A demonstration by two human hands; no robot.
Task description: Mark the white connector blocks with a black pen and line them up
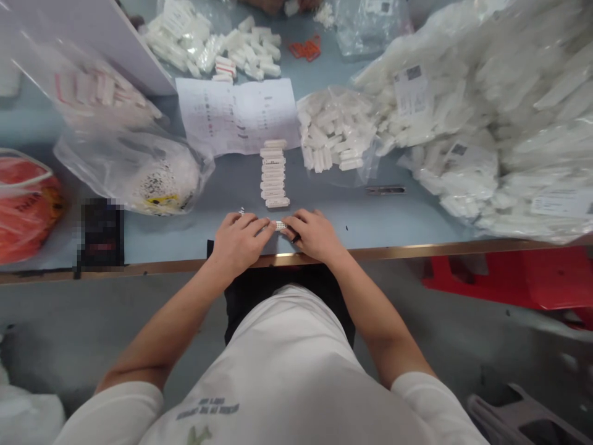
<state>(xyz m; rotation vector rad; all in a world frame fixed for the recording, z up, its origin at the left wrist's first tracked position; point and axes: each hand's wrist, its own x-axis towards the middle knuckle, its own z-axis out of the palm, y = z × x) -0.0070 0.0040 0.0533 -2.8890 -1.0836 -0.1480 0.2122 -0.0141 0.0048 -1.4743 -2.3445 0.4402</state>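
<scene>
Near the table's front edge, a small white plastic piece with a dark grid pattern (pixel 280 225) lies between my two hands. My left hand (pixel 241 240) has its fingertips closed on the left end of this piece. On the other end are the pinched fingers of my right hand (pixel 315 235); something small and black shows at them, too small to name. Just beyond my fingers, several flat white plastic pieces (pixel 273 176) lie side by side in a column. Tiny white bits (pixel 241 211) sit by my left knuckles.
Behind the column lies a printed sheet (pixel 236 114). Bags of white pieces (pixel 336 130) and larger bags (pixel 500 123) fill the right. Thread snips (pixel 385 190) lie on the table. To the left are a clear bag (pixel 167 182), a black object (pixel 102 232) and an orange bag (pixel 23 210).
</scene>
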